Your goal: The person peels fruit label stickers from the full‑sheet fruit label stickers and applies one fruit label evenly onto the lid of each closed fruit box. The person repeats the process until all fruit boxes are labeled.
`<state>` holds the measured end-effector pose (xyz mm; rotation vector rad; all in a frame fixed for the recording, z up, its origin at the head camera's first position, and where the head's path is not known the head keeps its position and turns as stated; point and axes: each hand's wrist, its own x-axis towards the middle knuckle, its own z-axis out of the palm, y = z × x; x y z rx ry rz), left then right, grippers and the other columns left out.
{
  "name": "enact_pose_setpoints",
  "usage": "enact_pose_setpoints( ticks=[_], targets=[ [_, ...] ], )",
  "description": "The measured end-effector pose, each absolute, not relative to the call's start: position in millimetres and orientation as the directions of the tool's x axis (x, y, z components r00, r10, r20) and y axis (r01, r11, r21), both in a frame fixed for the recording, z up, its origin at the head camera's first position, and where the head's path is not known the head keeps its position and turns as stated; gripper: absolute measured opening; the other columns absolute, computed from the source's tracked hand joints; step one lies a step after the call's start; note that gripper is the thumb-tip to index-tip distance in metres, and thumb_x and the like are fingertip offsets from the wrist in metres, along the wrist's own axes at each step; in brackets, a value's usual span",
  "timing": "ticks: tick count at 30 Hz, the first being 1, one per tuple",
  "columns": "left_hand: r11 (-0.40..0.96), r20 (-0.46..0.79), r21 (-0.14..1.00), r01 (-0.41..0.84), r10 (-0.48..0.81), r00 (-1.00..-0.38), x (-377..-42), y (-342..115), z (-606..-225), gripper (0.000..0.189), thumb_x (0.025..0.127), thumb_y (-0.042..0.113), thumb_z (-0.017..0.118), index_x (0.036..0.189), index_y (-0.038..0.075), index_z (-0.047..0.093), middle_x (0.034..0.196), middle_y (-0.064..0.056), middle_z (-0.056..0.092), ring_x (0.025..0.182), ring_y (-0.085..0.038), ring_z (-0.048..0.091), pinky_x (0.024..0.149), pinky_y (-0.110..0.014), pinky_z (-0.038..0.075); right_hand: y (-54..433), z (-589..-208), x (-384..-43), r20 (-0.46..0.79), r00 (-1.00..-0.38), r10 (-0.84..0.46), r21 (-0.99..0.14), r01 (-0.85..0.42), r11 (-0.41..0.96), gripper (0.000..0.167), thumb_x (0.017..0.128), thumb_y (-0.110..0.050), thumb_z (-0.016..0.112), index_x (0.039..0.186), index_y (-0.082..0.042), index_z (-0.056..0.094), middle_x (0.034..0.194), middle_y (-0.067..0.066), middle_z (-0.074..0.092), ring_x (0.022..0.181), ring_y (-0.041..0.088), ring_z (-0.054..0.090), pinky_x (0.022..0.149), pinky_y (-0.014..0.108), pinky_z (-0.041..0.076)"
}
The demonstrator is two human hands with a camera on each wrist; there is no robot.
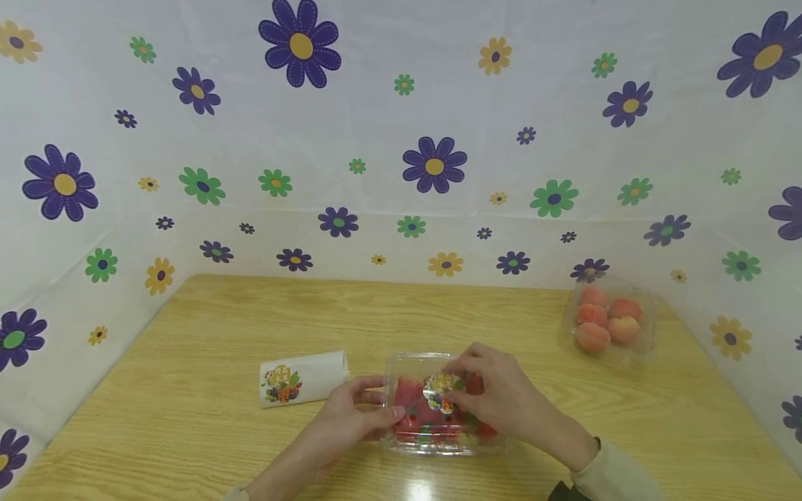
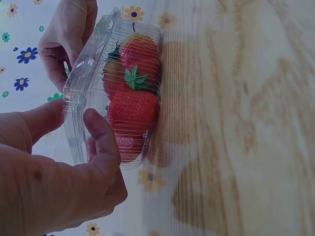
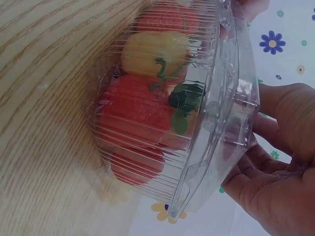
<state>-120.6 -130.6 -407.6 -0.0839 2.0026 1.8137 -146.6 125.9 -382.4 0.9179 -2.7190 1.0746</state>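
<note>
A clear plastic clamshell box (image 1: 432, 445) of strawberries (image 2: 133, 110) sits closed on the table. A round fruit-print sticker (image 1: 438, 394) lies on its lid. My left hand (image 1: 360, 414) holds the box by its left side, thumb on the lid and fingers along the wall. From the right, my right hand (image 1: 501, 396) rests its thumb and fingertips on the lid around the sticker's right edge. In the right wrist view, those fingers (image 3: 238, 182) touch the top of the lid. Left of the box lies a curled white sticker sheet (image 1: 319, 379) bearing another fruit-print sticker.
A clear box of peaches (image 1: 648, 334) stands at the table's back right. The wooden table (image 1: 188, 431) is bounded at the back and sides by a white flower-patterned cloth (image 1: 376, 125).
</note>
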Motion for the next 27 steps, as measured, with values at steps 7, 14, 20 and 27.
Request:
enact_pose_setpoints(
  ticks=[7,14,20,27],
  targets=[
    [0.134,-0.355,0.934,-0.331,0.239,-0.904,-120.6,-130.3,-408.0,0.075,0.090,0.018,0.080,0.149,-0.003,0.039,0.133,-0.023,0.053,0.104,-0.022,0.067,0.088,-0.036,0.061,128.0,-378.9,-144.6,0.286,-0.820,-0.495,-0.618,-0.553,0.559,0.023,0.085,0.005,0.077,0.104,-0.008,0.079,0.093,0.000,0.070,0.073,-0.003,0.059,0.063,0.017,0.054],
    [0.127,-0.355,0.934,-0.333,0.245,-0.902,-120.6,-130.6,-407.7,0.075,0.090,0.018,0.080,0.149,-0.004,0.039,0.132,-0.022,0.052,0.105,-0.022,0.066,0.088,-0.037,0.061,130.5,-378.7,-143.8,0.347,-0.796,-0.495,-0.612,-0.593,0.524,0.016,0.084,0.003,0.079,0.095,-0.008,0.077,0.088,0.001,0.075,0.075,0.002,0.065,0.065,0.018,0.057],
    [0.128,-0.354,0.935,-0.332,0.252,-0.900,-121.0,-131.5,-407.5,0.076,0.090,0.020,0.079,0.150,-0.003,0.038,0.134,-0.023,0.050,0.107,-0.023,0.065,0.090,-0.037,0.061,132.7,-375.9,-143.3,0.378,-0.776,-0.505,-0.610,-0.619,0.496,0.015,0.084,0.003,0.079,0.094,-0.009,0.078,0.088,0.002,0.078,0.074,0.002,0.067,0.064,0.018,0.057],
    [0.135,-0.355,0.934,-0.331,0.254,-0.899,-121.5,-131.9,-408.6,0.077,0.090,0.020,0.080,0.150,-0.003,0.038,0.135,-0.023,0.051,0.108,-0.024,0.066,0.090,-0.038,0.060,132.9,-377.5,-144.7,0.401,-0.745,-0.533,-0.575,-0.657,0.486,0.020,0.081,0.008,0.079,0.092,-0.008,0.079,0.090,0.003,0.078,0.078,0.007,0.072,0.068,0.017,0.059]
  ],
)
